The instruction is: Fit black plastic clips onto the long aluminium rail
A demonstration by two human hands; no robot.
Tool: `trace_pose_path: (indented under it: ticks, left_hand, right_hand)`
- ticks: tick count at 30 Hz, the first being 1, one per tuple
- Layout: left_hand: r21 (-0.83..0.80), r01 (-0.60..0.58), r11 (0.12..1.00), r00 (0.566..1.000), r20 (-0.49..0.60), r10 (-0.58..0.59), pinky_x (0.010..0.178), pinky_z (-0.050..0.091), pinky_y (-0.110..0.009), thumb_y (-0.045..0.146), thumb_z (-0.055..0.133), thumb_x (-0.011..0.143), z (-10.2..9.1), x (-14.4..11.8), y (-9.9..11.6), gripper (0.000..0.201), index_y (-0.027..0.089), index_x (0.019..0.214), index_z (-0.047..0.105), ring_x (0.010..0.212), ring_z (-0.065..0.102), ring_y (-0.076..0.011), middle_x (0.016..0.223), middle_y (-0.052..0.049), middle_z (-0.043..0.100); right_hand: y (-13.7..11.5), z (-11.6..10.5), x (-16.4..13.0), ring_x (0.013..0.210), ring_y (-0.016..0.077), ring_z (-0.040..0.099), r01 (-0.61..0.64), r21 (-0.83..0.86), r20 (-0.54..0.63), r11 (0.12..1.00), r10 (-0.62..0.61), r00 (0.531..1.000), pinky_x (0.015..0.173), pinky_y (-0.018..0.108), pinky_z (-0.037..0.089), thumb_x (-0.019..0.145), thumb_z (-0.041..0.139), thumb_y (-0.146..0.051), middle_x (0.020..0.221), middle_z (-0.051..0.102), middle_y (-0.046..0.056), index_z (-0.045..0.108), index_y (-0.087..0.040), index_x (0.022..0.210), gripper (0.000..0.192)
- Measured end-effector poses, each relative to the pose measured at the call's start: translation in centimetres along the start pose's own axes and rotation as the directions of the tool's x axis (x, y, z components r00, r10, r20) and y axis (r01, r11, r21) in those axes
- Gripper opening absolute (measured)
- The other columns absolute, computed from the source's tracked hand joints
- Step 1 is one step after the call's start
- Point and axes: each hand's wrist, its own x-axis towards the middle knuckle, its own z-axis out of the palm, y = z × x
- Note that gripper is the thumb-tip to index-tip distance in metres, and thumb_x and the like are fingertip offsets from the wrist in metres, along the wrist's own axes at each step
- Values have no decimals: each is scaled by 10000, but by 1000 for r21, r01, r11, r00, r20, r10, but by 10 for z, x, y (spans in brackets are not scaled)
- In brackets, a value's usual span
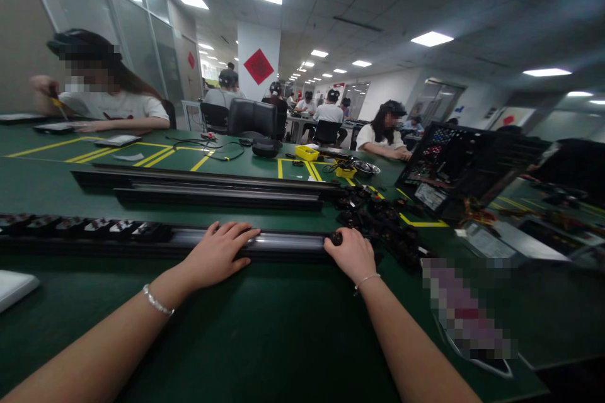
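A long black rail [288,242] with a shiny grooved strip lies across the green table in front of me. My left hand [220,255] rests on it, palm down, with the fingers stretched out. Several black modules with light tops [97,227] sit in a row in the rail, left of that hand. At the rail's right end, the curled fingers of my right hand [353,253] hold a small black round part [336,238]. Its underside is hidden. Beyond the right hand lies a heap of small black parts [385,217].
Two more black rails [227,192] lie behind the first. An open computer case [454,170] stands at the right, near a pixelated flat item [466,312]. Yellow trays [307,152] and a cable [208,146] are farther back. A person [113,88] works at the far left.
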Motion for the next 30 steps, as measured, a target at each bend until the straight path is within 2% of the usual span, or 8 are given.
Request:
trace_pose_path:
  ticks: [3,6,10,15,18,22,25,30]
  left_hand:
    - [9,-7,1000,1000,-15,7,1017,237,-506,442,481,800,2,0,-1,589,343,1357,320,1235,380,-273,1373,-38,432]
    - [14,-13,1000,1000,-24,13,1017,239,-501,437,487,798,3,0,-2,592,342,1358,320,1235,379,-272,1373,-34,433]
    - [12,-9,1000,1000,-21,9,1016,243,-500,434,486,798,3,0,-2,589,344,1356,323,1232,381,-269,1370,-30,435]
    - [12,-5,1000,1000,-14,5,1016,243,-498,440,479,800,2,0,-2,587,340,1357,323,1229,387,-268,1366,-35,440]
    - [15,-14,1000,1000,-15,14,1013,254,-489,454,467,805,2,0,-4,574,343,1352,333,1228,391,-267,1362,-32,445]
    - [16,-7,1000,1000,-18,7,1009,268,-478,468,467,802,2,0,-5,571,343,1347,347,1225,400,-268,1353,-32,456]
    - [22,-7,1000,1000,-14,7,1010,268,-475,465,465,804,2,0,-4,574,342,1350,341,1225,402,-264,1351,-32,457]
    - [37,-13,999,1000,-24,14,1006,276,-465,464,473,798,3,0,-4,584,337,1352,338,1220,403,-265,1352,-31,455]
  right_hand:
    - [1,4,-4,1097,253,483,5,14,-70,1000,-4,998,940,385,306,742,480,-427,1065,619,91,613,-185,952,347]
    - [1,5,-3,1078,246,502,-14,35,-87,999,17,996,938,376,311,733,491,-405,1063,623,92,604,-176,1006,374]
    - [2,3,-1,1091,239,501,-28,63,-69,998,33,997,948,375,309,731,485,-384,1092,611,101,584,-160,1061,411]
    - [6,-2,0,1136,244,465,-61,57,-11,997,62,998,1010,451,237,742,463,-386,1121,592,97,576,-180,1071,404]
    - [10,-6,0,1216,267,381,-105,20,49,994,104,993,1029,501,193,749,453,-415,1212,539,98,553,-201,1128,447]
    - [17,-10,1,1302,331,225,-184,-33,96,982,187,978,1025,578,140,751,440,-483,1367,390,88,505,-224,1216,536]
    - [22,-12,2,1279,354,254,-220,-33,117,975,223,968,994,586,204,753,425,-515,1369,375,99,498,-227,1224,557]
    - [26,-14,3,1186,309,397,-212,13,134,977,208,969,944,466,341,751,431,-507,1293,434,118,499,-209,1213,554]
